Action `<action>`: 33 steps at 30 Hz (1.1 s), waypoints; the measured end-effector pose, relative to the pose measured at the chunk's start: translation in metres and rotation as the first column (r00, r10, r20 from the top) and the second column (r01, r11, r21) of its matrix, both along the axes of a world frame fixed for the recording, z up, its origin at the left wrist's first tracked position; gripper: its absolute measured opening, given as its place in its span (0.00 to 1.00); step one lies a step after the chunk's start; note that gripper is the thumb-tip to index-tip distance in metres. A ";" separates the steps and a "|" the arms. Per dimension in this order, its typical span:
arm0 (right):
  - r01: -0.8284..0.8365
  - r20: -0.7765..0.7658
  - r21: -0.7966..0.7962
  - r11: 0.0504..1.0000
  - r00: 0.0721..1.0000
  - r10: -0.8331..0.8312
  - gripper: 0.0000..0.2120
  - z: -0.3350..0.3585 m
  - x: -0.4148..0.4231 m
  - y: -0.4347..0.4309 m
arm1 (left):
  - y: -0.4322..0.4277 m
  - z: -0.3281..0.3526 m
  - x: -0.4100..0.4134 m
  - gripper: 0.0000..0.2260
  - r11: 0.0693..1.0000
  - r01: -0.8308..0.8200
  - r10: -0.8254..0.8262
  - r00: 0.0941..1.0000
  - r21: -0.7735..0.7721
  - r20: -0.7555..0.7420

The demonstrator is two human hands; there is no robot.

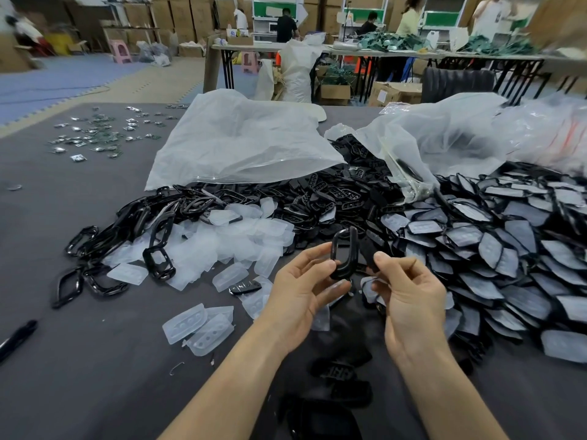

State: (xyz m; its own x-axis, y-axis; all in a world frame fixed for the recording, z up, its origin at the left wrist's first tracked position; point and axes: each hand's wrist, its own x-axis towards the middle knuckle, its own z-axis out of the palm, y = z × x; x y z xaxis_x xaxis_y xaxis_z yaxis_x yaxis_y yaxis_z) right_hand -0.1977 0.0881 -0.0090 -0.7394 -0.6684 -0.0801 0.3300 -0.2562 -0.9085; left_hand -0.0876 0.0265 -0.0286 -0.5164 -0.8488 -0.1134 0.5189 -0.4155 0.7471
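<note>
Mating step in hand, done in the air over the desk (95,360), in front of the parts heap. My left hand (298,290) pinches the black frame (353,249) at its lower end, thumb against curled fingers, with the loop standing upright and its opening facing me. My right hand (411,300) pinches a dark insert (368,254) between thumb and forefinger, just beside the frame's right rail, touching or nearly so; I can't tell which. To do this well, I'd hold the frame by its edges only, since the gloss will likely mark. I'd match the insert's rounded end to the frame's rounded end before pushing, seat one end first, then roll the rest in with even thumb pressure. Forcing it skewed risks a bent rail or a half-seated edge. There may be a clear pad under my left fingers; too blurred to call. Feedstock is close: clear pads (222,239) and loose frames (104,246) to the left, finished shells (508,249) stacked to the right, plastic bag (241,141) behind. I'd drop the finished part right and not mix the piles.
</note>
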 end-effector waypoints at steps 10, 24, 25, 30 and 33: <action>-0.104 -0.247 0.068 0.992 0.962 0.117 0.08 -0.006 0.000 0.000 | 0.002 -0.005 -0.002 0.08 0.985 0.019 -0.008 0.998 -0.172 0.066; -0.210 -0.211 0.101 0.972 0.951 0.227 0.06 -0.001 -0.004 0.003 | 0.007 -0.009 -0.007 0.13 0.929 0.000 0.099 0.964 -0.370 0.248; -0.206 -0.224 0.111 0.972 0.948 0.226 0.05 -0.002 -0.004 0.002 | 0.007 -0.009 -0.007 0.13 0.929 -0.004 0.104 0.963 -0.370 0.250; -0.175 -0.245 0.124 0.977 0.948 0.201 0.04 -0.001 -0.004 0.002 | 0.010 -0.007 -0.009 0.10 0.925 -0.009 0.110 0.964 -0.380 0.243; -0.158 -0.283 0.140 0.978 0.940 0.192 0.05 0.000 -0.005 0.003 | 0.010 -0.007 -0.008 0.10 0.917 -0.009 0.123 0.957 -0.400 0.261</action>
State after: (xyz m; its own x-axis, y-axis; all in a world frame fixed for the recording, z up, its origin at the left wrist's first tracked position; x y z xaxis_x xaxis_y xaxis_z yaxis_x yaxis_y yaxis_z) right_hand -0.2022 0.0909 -0.0091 -0.6136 -0.7886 0.0399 0.0749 -0.1085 -0.9913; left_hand -0.0956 0.0369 -0.0351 -0.4544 -0.8846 0.1049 0.2850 -0.0328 0.9580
